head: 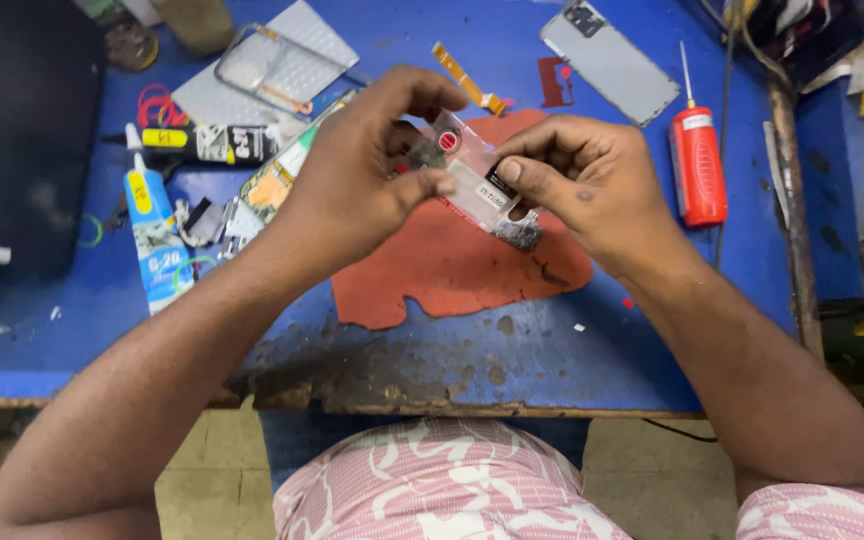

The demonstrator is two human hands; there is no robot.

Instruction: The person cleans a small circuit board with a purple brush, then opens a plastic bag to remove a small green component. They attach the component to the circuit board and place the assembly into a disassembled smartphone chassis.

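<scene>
Pinching a small clear plastic packet with a red round sticker (472, 165) between both hands, we are holding it up over the torn orange rubber mat (452, 265) on the worn blue workbench (552, 340). Our left hand (352, 175) is gripping its left edge and our right hand (577, 185) its lower right edge. The packet is looking unopened as yet, its contents apparently inside, so we are judging the opening barely begun.
</scene>
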